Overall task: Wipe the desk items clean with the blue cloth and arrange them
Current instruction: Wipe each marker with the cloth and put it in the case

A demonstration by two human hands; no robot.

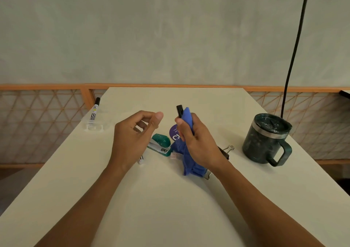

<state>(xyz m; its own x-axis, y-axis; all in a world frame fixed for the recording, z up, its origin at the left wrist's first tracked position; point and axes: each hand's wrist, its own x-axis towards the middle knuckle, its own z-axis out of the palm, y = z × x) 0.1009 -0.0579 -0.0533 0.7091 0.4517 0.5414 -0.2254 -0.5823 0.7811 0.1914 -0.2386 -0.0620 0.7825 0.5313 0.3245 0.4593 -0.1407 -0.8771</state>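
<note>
Head: right hand [197, 140] grips cloth [189, 161]; left hand [130, 138] apart.

Materials as we see them
Desk [170, 199] smooth, matt off-white; blue cloth [186, 157] soft fabric; stapler [160, 145] glossy teal plastic; mug [265, 142] dark, speckled, with a metal rim band.

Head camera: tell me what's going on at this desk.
A person is cleaning desk items. The right hand grips the blue cloth bunched round a black-tipped pen, whose end pokes out above the fist. The left hand hovers beside it, fingers loosely curled, apparently holding nothing. A green stapler, a binder clip and a dark mug sit on the white desk, with a marker at its far left edge.
</note>
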